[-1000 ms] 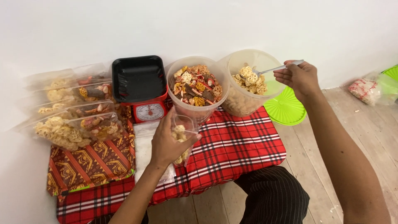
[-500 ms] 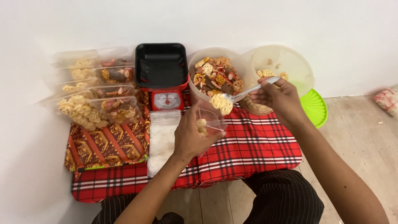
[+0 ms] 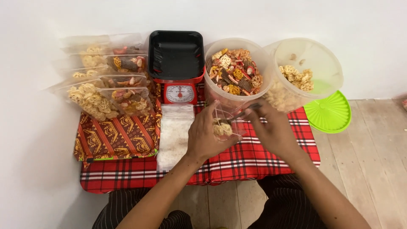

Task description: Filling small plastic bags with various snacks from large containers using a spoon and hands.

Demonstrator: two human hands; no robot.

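Note:
My left hand (image 3: 205, 138) grips a small clear plastic bag (image 3: 224, 124) with a few yellow flower-shaped crackers in it. My right hand (image 3: 271, 129) holds a metal spoon (image 3: 241, 113) whose bowl is tipped into the mouth of the bag. Both hands hover above the red plaid cloth (image 3: 254, 148). Just behind them stand a clear tub of mixed snacks (image 3: 235, 74) and a clear tub of yellow crackers (image 3: 303, 74), tilted toward me.
A red kitchen scale with a black tray (image 3: 178, 63) stands at the back. Several filled snack bags (image 3: 106, 93) lie at the left on a patterned brown cloth (image 3: 114, 138). A stack of empty clear bags (image 3: 174, 133) lies beside my left hand. A green lid (image 3: 328, 114) rests on the wooden floor.
My right hand carried the loaded spoon from the yellow cracker tub down to the bag and lowered it into the opening. The camera view shifted to the left and up.

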